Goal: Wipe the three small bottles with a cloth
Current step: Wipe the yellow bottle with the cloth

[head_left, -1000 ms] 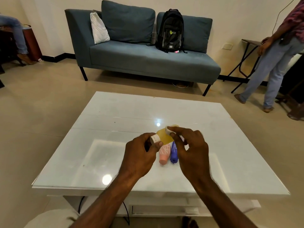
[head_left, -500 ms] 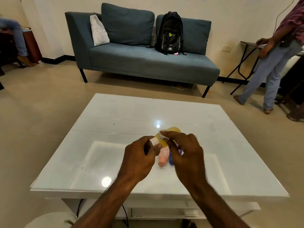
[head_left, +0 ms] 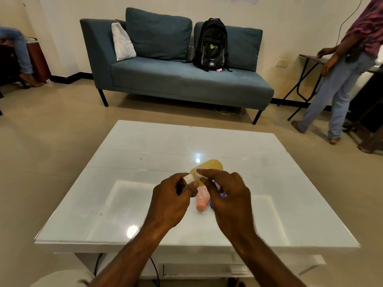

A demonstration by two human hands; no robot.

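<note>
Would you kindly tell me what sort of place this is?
Probably a living room or lounge: a blue-grey sofa with cushions stands against the wall, a backpack sits on it, and a low white coffee table stands in front.

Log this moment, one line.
left hand: grips white-capped bottle | right hand: pinches white item at yellow cloth | pink bottle, blue bottle: on table

Even, soft indoor light; two glare spots on glossy table (head_left: 145, 154), centre and 7 o'clock; right hand (head_left: 228, 195) slightly blurred; edges bowed.
</note>
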